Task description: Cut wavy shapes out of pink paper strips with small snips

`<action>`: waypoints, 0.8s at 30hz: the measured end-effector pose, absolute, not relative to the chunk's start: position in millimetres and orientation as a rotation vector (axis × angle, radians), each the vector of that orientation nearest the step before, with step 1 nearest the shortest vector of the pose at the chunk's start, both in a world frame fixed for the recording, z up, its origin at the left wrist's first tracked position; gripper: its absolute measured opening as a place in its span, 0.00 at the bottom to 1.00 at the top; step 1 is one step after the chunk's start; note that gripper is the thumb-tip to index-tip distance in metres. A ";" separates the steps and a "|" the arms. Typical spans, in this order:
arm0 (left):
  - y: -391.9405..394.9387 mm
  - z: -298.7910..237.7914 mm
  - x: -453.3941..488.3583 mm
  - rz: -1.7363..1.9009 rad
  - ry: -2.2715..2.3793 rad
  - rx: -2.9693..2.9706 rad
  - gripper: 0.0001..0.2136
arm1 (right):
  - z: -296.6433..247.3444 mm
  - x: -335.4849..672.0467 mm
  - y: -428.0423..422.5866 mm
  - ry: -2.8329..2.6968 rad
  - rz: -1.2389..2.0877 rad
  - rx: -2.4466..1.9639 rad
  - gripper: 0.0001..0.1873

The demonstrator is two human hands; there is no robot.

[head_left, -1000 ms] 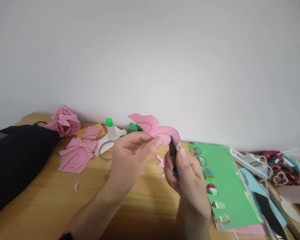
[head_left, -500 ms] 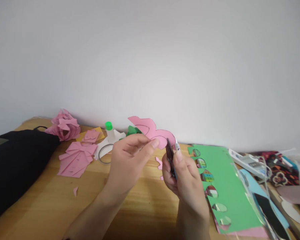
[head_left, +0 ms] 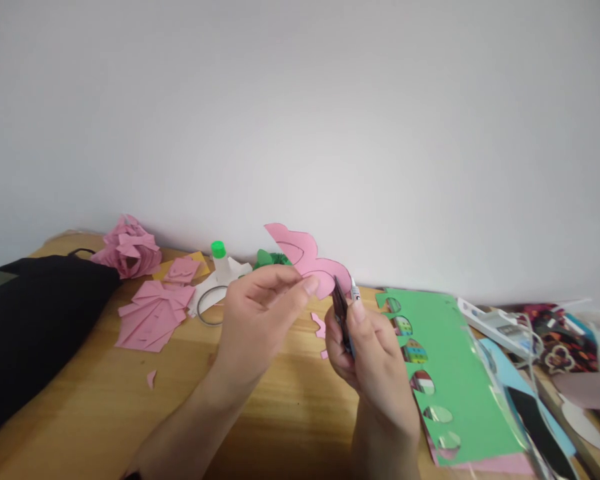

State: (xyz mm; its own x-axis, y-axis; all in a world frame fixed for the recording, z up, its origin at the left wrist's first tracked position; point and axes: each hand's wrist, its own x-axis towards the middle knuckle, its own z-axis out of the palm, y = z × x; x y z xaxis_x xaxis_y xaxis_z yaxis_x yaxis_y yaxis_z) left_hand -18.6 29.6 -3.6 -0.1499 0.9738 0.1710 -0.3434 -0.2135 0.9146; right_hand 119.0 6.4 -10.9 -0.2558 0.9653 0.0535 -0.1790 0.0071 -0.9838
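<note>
A wavy piece of pink paper [head_left: 300, 247] with drawn curved lines is pinched between the thumb and fingers of my left hand [head_left: 263, 320]. My right hand [head_left: 373, 347] is closed around dark scissors [head_left: 341, 310], their blades at the paper's right lobe. A white pen [head_left: 355, 291] sticks up from the same right hand, beside the thumb. The scissors' handles are hidden in my fingers. Small pink scraps [head_left: 319, 325] lie on the table behind my hands.
Folded pink paper [head_left: 153, 317], a pink paper bundle [head_left: 130, 247], a green-capped glue stick [head_left: 220, 260] and a grey ring [head_left: 200, 310] are to the left. Black cloth [head_left: 40, 333] covers the left side. Green sheets [head_left: 465, 380] and clutter lie to the right.
The pink paper's far left end has swung slightly up and to the right. Both hands stay almost in place, still gripping the paper, scissors and pen.
</note>
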 end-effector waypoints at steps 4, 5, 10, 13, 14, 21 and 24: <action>29.5 -2.1 -18.8 1.604 0.939 0.984 0.05 | -10.6 119.1 7.0 -1.282 1.446 -0.915 0.24; 29.3 -1.5 -18.9 1.606 0.958 0.984 0.05 | -10.5 119.1 7.1 -1.288 1.440 -0.916 0.24; 28.7 -0.6 -19.6 1.594 1.027 1.003 0.03 | -10.6 119.2 6.3 -1.308 1.437 -0.948 0.24; 28.3 -1.6 -20.1 1.606 1.023 1.001 0.03 | -10.6 119.7 5.9 -1.325 1.430 -0.965 0.24; 28.2 -1.9 -20.1 1.610 1.024 0.998 0.03 | -10.5 119.9 5.8 -1.329 1.425 -0.968 0.25; 29.6 -3.6 -19.5 1.655 0.948 0.955 0.03 | -9.9 119.6 6.3 -1.320 1.438 -0.937 0.24; 30.4 -4.0 -19.8 1.652 0.979 0.962 0.02 | -9.7 119.6 6.3 -1.313 1.458 -0.923 0.24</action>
State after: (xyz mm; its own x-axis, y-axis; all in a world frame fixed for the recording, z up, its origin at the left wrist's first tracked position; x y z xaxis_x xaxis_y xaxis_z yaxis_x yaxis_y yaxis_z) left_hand -19.8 30.4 -4.0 -0.2357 0.9601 0.1505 -0.3290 -0.2246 0.9172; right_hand 119.6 6.3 -9.7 -0.2796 0.9586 0.0537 -0.1531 0.0107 -0.9881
